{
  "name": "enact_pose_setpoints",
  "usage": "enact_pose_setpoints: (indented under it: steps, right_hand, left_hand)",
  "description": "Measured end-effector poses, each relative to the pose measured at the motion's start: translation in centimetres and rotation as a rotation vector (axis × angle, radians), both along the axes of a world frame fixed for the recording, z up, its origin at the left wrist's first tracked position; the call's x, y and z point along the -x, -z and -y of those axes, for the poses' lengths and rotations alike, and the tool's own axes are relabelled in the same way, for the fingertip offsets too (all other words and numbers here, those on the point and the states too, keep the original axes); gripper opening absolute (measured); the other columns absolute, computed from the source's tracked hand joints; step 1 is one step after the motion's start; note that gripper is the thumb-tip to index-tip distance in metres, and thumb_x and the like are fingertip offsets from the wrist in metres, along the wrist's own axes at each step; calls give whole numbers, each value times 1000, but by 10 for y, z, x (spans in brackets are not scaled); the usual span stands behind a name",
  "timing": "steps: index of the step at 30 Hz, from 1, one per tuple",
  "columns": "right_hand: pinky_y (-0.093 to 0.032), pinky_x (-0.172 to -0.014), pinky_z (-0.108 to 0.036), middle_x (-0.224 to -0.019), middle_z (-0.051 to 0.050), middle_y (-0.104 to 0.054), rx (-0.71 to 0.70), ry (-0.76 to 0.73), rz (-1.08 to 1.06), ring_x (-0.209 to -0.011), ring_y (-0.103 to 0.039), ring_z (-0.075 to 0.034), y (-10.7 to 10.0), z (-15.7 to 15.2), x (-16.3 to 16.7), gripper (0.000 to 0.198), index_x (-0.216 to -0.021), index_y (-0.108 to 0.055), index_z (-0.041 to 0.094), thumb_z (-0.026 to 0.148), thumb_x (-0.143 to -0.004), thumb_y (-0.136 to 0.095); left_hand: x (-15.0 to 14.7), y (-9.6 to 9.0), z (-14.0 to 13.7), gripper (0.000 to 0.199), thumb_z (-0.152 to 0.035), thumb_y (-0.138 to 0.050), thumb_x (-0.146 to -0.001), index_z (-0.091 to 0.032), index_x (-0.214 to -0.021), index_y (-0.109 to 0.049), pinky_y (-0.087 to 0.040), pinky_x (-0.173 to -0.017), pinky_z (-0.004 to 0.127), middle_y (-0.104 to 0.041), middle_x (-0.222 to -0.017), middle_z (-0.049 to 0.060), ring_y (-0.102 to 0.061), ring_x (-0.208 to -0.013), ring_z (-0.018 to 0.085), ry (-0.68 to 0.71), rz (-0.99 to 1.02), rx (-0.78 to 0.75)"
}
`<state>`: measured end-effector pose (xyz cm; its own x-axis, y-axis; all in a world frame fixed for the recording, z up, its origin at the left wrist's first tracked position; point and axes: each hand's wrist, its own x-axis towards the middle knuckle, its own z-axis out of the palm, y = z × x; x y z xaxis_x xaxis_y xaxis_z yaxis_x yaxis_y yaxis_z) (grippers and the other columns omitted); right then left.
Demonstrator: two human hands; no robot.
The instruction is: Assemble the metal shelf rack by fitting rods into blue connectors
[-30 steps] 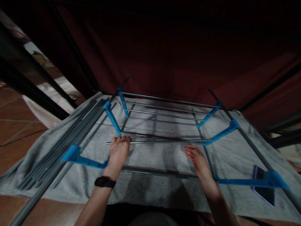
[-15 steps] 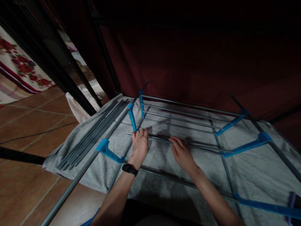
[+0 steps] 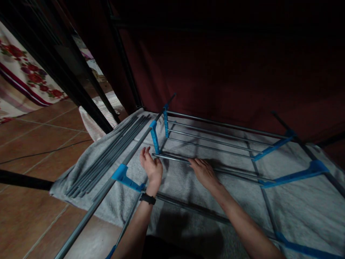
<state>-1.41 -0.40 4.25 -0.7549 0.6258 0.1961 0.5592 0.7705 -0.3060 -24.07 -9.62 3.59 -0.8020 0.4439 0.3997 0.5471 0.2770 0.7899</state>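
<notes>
Head view, clock centred on mid-view, 12 at top.

Right hand (image 3: 204, 172) between 4 and 5 o'clock: back of hand up, fingers bent over the thin grey metal rod (image 3: 172, 158) and gripping it. Thumb hidden. Forearm comes in from between 4 and 5, wrist nearly straight, hand pointing to about 10.

Left hand (image 3: 152, 166) at 7 o'clock: released, nothing in it. Fingers loosely curled and spread, pointing to about 11, thumb apart from them. It sits just beside the rod's near-9-o'clock end; can't tell if it touches. Forearm comes in from 7. Black wristband (image 3: 147, 199) on that wrist.

Rod runs from about 7 o'clock out to 4, low over the grey fleece blanket (image 3: 183, 180). One end is by the lower tip of the slim blue plastic bracket (image 3: 155, 139) at 8; the other lies at the inner end of the long blue plastic bracket (image 3: 299, 173) at 4. Seated or just resting: can't tell. Both brackets sit on grey tubular metal side rails.

Bundle of loose grey metal rods (image 3: 110, 154) on blanket, 8 o'clock. Dark red cloth (image 3: 229, 72) at 1.
</notes>
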Motion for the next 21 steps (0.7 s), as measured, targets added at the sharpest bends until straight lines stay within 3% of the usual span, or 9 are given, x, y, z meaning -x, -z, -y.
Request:
enact_pose_setpoints:
  steps: [4,7,15,18,21]
  right_hand:
    - [-48,-96,-40,-112,-9,-73,-25,7,27,-106,-65,-27,-1,-1,1,37,-137,-64,29,22,-104,-48]
    - [-48,-93,-40,-112,-10,-72,-30,0,46,-105,-65,-27,0,-1,1,37,-137,-64,27,22,-104,-48]
    - [-48,-94,-40,-112,-10,-72,9,11,34,-104,-65,-27,-1,-4,1,35,-133,-66,28,21,-104,-47]
    - [-47,-95,-39,-113,-11,-72,-4,14,55,-104,-65,-27,-2,-5,2,35,-133,-66,26,22,-106,-45]
    - [-47,-97,-40,-114,-12,-71,-23,26,75,-106,-65,-27,-4,-5,4,35,-134,-65,23,23,-106,-43]
  left_hand:
    - [34,18,-20,30,-25,-55,-79,-21,-107,-59,-51,-99,36,-66,-110,8,-65,-109,20,-90,614,-422]
    - [44,20,-38,24,-38,-56,-80,-20,-94,-63,-51,-87,27,-68,-94,5,-67,-94,16,7,692,-583]
    - [43,3,-64,68,-80,-46,-87,-16,-80,-65,-47,-63,27,-65,-67,6,-65,-67,18,235,904,-604]
    - [47,1,-67,69,-82,-46,-87,-16,-73,-62,-45,-58,26,-60,-60,4,-59,-57,15,318,954,-599]
    - [47,0,-71,66,-78,-44,-91,-18,-68,-57,-42,-53,24,-58,-57,2,-52,-49,11,274,974,-647]
